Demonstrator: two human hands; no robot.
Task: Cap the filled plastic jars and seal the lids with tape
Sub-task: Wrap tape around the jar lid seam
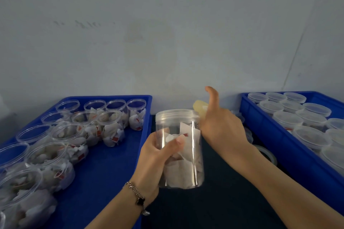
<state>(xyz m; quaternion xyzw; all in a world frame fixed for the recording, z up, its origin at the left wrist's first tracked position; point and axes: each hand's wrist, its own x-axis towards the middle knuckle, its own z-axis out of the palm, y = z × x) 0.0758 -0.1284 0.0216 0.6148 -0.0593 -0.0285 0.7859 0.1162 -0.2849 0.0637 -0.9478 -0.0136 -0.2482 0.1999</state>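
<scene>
Your left hand (156, 156) grips the clear jar (179, 148) round its lower-mid body, thumb across the front, fingers curled behind. Jar's upright, held in the gap btw the two blue trays, and it has its clear lid (176, 114) on; white sachets w/ red tags fill the lower part. The wrist carries a bracelet (136, 194).

Your right hand (221, 124) sits just beside the jar's upper right wall, thumb pointing up. Fingers are hidden behind the palm, so can't tell if this grip is spread or pinching anything. A pale yellowish object (199, 107) shows at the hand's far side; contact w/ it not readable.

Left blue tray (115, 154): uncapped filled jars (74, 135) crowd its back and left side; the bare tray floor toward the right rim is the open room there. That rim runs right next to your left hand.

Right blue tray (279, 135): packed w/ capped jars (297, 117) seen from the top, reaching close to its near wall. That wall angles along beside your right forearm.

Btw the trays, the dark tabletop (214, 206) shows as a narrow lane widening toward you. A clear tape roll (266, 154) lies in it, just by the right tray's wall, partly behind your right forearm. Behind everything a plain pale wall (167, 33).
</scene>
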